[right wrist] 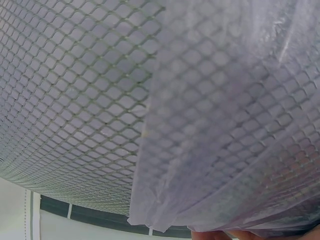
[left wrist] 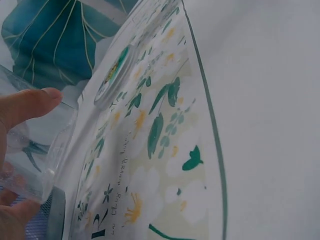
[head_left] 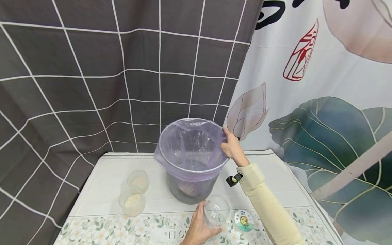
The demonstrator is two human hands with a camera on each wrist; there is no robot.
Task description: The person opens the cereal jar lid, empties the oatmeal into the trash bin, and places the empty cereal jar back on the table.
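Observation:
A mesh wastebasket (head_left: 191, 195) stands on the table, lined with a thin purple bin bag (head_left: 196, 175) folded out over its rim. My right hand (head_left: 232, 148) grips the rim and bag on the basket's right side. In the right wrist view the mesh and the loose bag edge (right wrist: 150, 200) fill most of the picture, with only fingertips showing below. In front of the basket, my left hand (head_left: 200, 228) holds a clear plastic cup (head_left: 216, 211), thumb on one side and fingers on the other. The cup looks see-through, with no contents showing.
Left of the basket stand two translucent cups, one with pale grains (head_left: 133, 200) and one behind it with pale contents (head_left: 138, 180). A round lid with a sunflower picture (head_left: 244, 221) lies right of the held cup. Hanging cloths (head_left: 183, 58) enclose the table behind.

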